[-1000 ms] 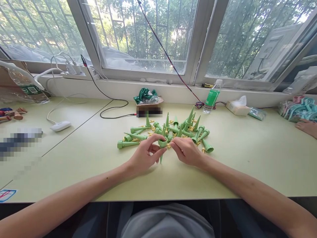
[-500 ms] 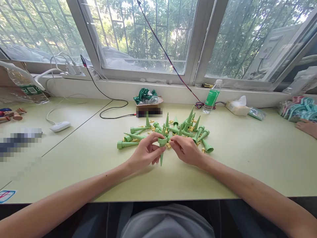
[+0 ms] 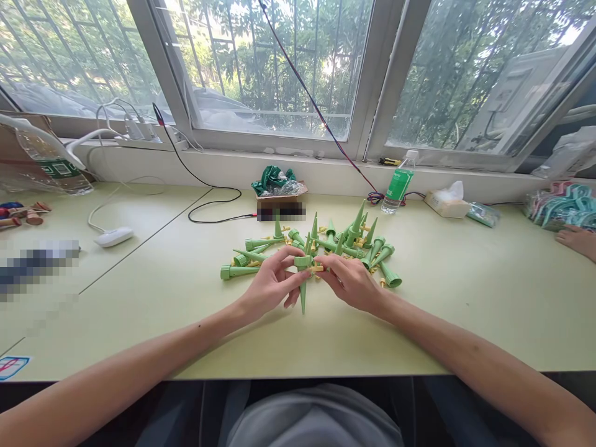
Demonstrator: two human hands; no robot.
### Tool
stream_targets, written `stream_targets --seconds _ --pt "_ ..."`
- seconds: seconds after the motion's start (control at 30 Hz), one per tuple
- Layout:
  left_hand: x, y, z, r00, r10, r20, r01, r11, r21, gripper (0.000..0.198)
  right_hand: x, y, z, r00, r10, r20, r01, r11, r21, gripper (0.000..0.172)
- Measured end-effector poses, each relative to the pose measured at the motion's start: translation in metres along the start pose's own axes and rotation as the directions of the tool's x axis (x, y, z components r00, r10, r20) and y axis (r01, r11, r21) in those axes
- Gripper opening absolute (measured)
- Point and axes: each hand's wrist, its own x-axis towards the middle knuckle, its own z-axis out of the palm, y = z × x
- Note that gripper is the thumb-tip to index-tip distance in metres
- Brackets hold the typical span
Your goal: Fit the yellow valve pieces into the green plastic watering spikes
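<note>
My left hand [image 3: 270,282] is closed around a green plastic watering spike [image 3: 303,298], its tip pointing down and its wide ribbed cap on top. A small yellow valve [image 3: 317,269] sticks out sideways against the spike just below the cap. The valve's outer end is pinched by my right hand [image 3: 351,282]; I cannot tell whether its inner end sits inside the spike. Just behind both hands lies a pile of similar green spikes [image 3: 263,243], some upright and some on their sides, with small yellow valves [image 3: 382,282] scattered among them.
Behind the pile stands a small box [image 3: 302,188] with green wrapping. A water bottle [image 3: 398,185] and a tissue box [image 3: 447,202] are at the back right. Another person's hand [image 3: 577,239] rests at the right edge near hangers [image 3: 568,208]. A white mouse-like device [image 3: 114,236] lies left.
My right hand has moved slightly left to the spike, and the yellow valve now shows between its fingers and the spike. The spike has turned a little in my left hand.
</note>
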Motion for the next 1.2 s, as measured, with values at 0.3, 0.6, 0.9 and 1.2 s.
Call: stream_targets --seconds 0.3,0.6,0.9,1.2 --pt "0.0 -0.002 0.001 1.0 -0.013 0.019 0.012 0.999 0.042 0.036 0.002 0.0 -0.002 0.999 -0.022 0.033 0.021 1.0 0.014 0.013" --pt "-0.002 -0.005 0.001 0.999 0.002 0.041 -0.006 0.996 0.086 0.036 0.002 0.001 -0.003 0.998 -0.024 0.057 0.022 0.999 0.026 0.015" --pt "-0.003 -0.008 0.002 0.999 0.004 0.042 -0.007 0.997 0.081 0.034 0.001 0.0 -0.003 0.994 -0.036 0.103 0.035 0.999 0.008 0.017" --pt "-0.005 -0.01 0.004 0.997 0.069 0.017 -0.071 0.963 0.26 0.024 0.001 -0.002 -0.004 0.987 -0.01 0.16 -0.009 0.993 0.116 0.023"
